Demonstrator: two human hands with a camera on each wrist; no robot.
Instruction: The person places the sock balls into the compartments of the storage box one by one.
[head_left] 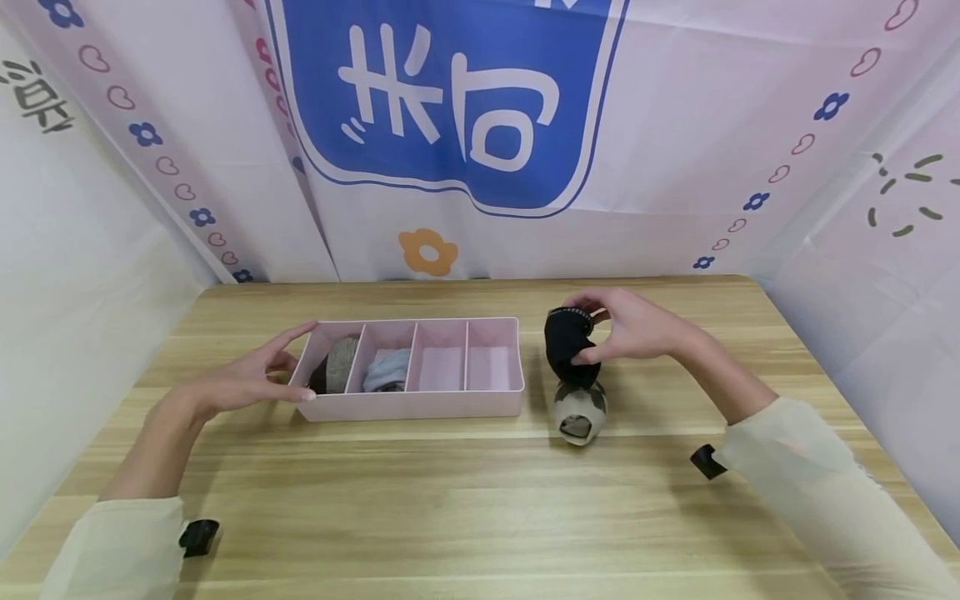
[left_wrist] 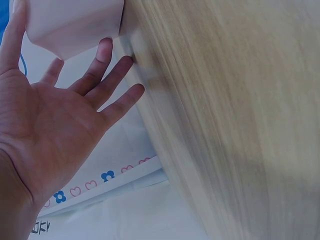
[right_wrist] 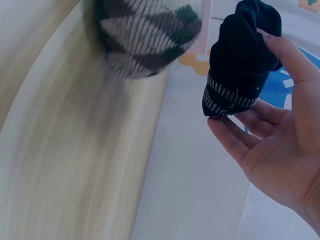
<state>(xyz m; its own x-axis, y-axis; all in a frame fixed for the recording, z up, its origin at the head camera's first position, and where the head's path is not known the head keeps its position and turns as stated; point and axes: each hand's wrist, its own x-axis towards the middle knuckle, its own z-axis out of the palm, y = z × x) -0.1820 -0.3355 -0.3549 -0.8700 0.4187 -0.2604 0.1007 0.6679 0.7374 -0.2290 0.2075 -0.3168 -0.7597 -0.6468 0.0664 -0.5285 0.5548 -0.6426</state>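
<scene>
A long pink divided box (head_left: 420, 406) lies on the table, with a grey-brown rolled sock (head_left: 341, 364) in its leftmost compartment and a light blue sock (head_left: 387, 369) in the one beside it. My left hand (head_left: 236, 379) spans the box's left end, thumb at the front corner and a finger at the back corner, the other fingers loosely spread. To the right of the box, my right hand (head_left: 633, 325) grips a black rolled sock (right_wrist: 240, 60) between thumb and fingers; whitish stitching rings one end. Just in front stands a patterned rolled sock (head_left: 580, 412) in beige and dark tones.
The two right-hand compartments (head_left: 491, 367) show bare pink floors. A wooden table (head_left: 450, 508) extends toward me. Behind it hangs a printed cloth backdrop (head_left: 675, 167), with white cloth walls at both sides.
</scene>
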